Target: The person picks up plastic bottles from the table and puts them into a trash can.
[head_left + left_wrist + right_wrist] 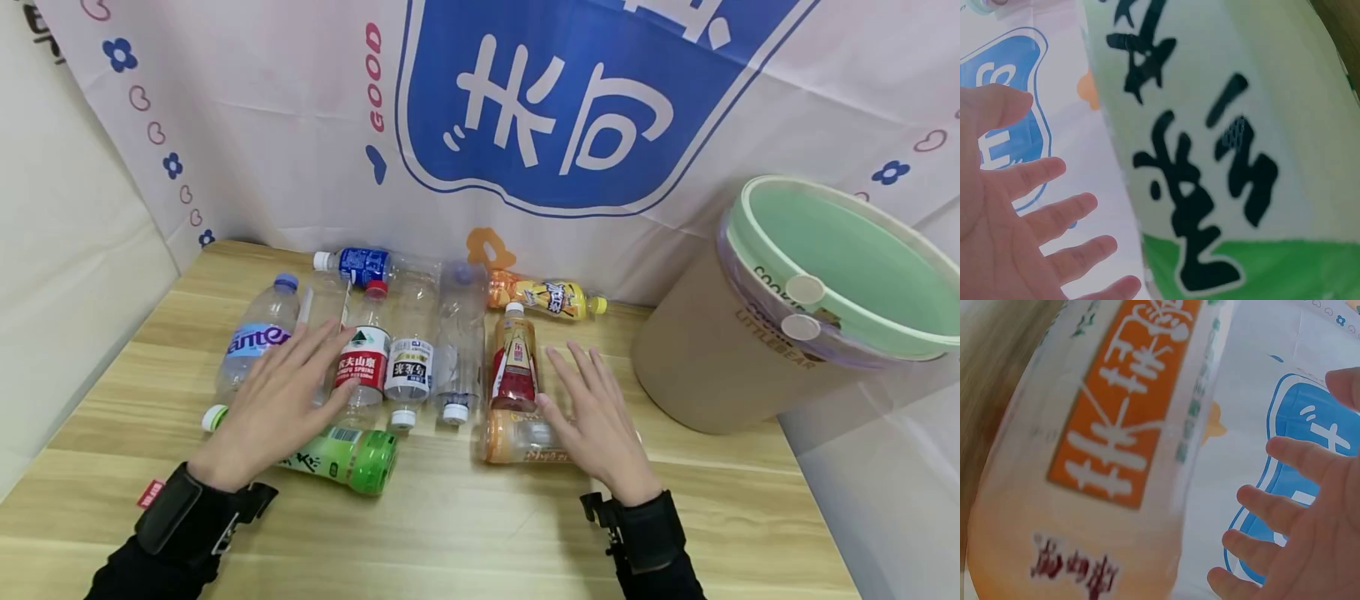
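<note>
My left hand (273,400), fingers spread and straight, hovers over a green-labelled drink bottle (356,460) lying across the front of the row. That bottle's label (1241,169) fills much of the left wrist view, beside the open palm. Partly behind the same hand are a bottle with a purple-and-blue label (258,337) and a red-labelled water bottle (363,354). On the other side, my right hand (603,429) is spread above a clear bottle with an orange label (517,437), covering its right end. Large in the right wrist view is its label (1125,406). Neither hand holds anything.
Between the hands lie a white-labelled bottle (408,362), a clear bottle (459,350) and a red-brown drink bottle (514,358). Behind them are a blue-labelled bottle (363,265) and a yellow-orange bottle (551,296). A tall beige bin (697,342) with a green rim stands right; a printed cloth (300,150) hangs behind.
</note>
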`<state>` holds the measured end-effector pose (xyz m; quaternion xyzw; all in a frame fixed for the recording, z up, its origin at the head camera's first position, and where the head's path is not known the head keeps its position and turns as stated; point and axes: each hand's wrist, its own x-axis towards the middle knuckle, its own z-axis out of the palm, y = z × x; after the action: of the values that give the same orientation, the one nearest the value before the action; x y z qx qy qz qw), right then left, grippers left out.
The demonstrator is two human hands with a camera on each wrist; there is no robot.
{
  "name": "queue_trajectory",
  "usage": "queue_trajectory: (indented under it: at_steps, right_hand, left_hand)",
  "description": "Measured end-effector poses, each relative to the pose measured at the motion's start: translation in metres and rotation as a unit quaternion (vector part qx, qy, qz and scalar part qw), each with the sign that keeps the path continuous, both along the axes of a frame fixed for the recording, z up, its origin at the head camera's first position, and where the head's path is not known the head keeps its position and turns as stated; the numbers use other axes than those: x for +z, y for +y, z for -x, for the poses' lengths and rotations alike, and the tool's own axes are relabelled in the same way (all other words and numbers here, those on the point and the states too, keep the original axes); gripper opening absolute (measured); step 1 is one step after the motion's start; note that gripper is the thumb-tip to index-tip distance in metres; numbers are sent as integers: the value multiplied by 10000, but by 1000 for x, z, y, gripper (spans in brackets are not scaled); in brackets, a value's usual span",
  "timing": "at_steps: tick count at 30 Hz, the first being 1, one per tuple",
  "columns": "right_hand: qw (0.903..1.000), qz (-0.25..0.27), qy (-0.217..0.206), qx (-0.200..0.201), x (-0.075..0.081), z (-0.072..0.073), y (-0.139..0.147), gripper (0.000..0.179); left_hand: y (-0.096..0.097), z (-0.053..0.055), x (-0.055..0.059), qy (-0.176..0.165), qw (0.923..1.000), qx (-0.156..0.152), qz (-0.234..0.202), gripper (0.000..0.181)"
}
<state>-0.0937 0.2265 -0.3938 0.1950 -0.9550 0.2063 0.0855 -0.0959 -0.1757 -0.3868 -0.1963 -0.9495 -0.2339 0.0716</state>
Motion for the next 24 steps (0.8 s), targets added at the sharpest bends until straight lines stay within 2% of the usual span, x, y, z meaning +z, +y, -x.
queue_trajectory:
  at_steps: [6,13,24]
  right_hand:
    - [10000,-21,-11,15,2,0,9,61]
    - [9999,-89,-71,90,3,-6,25,62]
    - [9971,-283,-649,278,2,-15,38,72]
  left_hand:
    - [3,-1,3,108,9999,-87,-14,68]
    - [8,-1,4,75,9999,-148,-29,65]
    - [14,-1,8,55,9999,-151,32,64]
